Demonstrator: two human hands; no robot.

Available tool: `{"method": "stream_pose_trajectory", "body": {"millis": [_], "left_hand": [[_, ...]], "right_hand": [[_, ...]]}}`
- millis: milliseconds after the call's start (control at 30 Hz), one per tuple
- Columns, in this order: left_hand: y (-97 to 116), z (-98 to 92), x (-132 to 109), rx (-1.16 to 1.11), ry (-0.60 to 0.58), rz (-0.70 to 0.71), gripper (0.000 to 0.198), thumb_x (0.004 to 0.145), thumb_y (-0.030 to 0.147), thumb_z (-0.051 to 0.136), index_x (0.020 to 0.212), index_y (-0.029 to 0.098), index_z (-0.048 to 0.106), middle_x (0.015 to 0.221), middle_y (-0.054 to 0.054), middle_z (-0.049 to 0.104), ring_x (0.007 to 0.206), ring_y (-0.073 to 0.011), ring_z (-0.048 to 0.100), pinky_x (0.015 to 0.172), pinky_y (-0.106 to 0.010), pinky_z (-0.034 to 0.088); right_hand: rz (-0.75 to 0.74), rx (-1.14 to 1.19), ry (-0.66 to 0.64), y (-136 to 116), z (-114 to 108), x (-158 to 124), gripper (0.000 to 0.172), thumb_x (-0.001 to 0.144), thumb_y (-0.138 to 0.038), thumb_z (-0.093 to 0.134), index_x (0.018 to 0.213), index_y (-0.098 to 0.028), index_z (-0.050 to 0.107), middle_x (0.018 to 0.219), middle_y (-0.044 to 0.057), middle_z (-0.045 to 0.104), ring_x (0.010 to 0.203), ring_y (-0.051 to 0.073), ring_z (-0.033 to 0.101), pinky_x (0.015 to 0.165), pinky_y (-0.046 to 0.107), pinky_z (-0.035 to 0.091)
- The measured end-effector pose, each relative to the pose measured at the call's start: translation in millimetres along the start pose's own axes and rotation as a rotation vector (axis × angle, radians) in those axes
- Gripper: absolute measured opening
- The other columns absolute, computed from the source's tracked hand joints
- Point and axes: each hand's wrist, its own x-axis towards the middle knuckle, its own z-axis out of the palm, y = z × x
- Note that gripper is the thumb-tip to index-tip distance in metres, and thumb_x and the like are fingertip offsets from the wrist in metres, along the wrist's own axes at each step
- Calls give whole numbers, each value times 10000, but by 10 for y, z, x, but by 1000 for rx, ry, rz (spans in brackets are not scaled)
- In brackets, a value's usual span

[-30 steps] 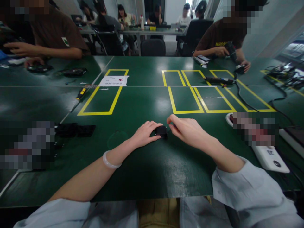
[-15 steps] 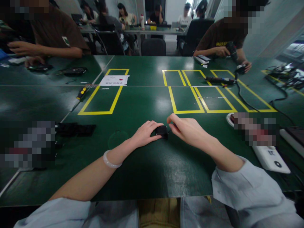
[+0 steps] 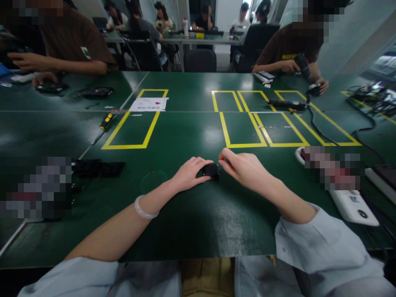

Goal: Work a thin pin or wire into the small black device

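A small black box-like part (image 3: 211,171) rests on the green table (image 3: 185,214) in front of me. My left hand (image 3: 189,174) curls round its left side and grips it; a pale bangle sits on that wrist. My right hand (image 3: 244,169) is closed in a pinch just right of the part, on something thin and dark that I cannot make out, possibly a wire coming off it.
Yellow taped rectangles (image 3: 133,128) mark the table ahead. A yellow-black screwdriver (image 3: 105,121) and white paper (image 3: 148,104) lie far left; black parts (image 3: 99,168) at left. A white power strip (image 3: 352,206) and cables (image 3: 321,132) lie right. Other people work across the table.
My right hand's fingers have shifted slightly towards the part. Nothing else has visibly moved.
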Motion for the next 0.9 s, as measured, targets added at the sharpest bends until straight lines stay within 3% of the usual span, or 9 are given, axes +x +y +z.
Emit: {"method": "stream_pose_trajectory", "body": {"millis": [267, 500, 900], "left_hand": [[4, -7, 4, -3, -9, -3, 463, 913, 475, 533, 1309, 239, 486, 1174, -79, 573, 1046, -243, 526, 929, -394, 429], [-7, 4, 5, 7, -13, -2, 454, 914, 479, 530, 1293, 232, 490, 1169, -80, 575, 1039, -247, 527, 924, -396, 431], [2, -6, 1, -1, -3, -4, 457, 907, 468, 548, 1292, 229, 487, 1172, -74, 573, 1033, -243, 524, 914, -385, 431]], "right_hand": [[-26, 65, 7, -5, -32, -29, 189, 951, -279, 353, 1037, -194, 498, 751, 12, 648, 611, 142, 571, 574, 243, 293], [-9, 40, 19, -10, 13, -19, 316, 984, -439, 315, 981, -200, 521, 688, 3, 631, 596, 149, 574, 545, 245, 258], [-52, 113, -7, -8, -21, -53, 160, 917, -255, 387, 1025, -196, 489, 725, -7, 609, 597, 129, 528, 568, 234, 295]]}}
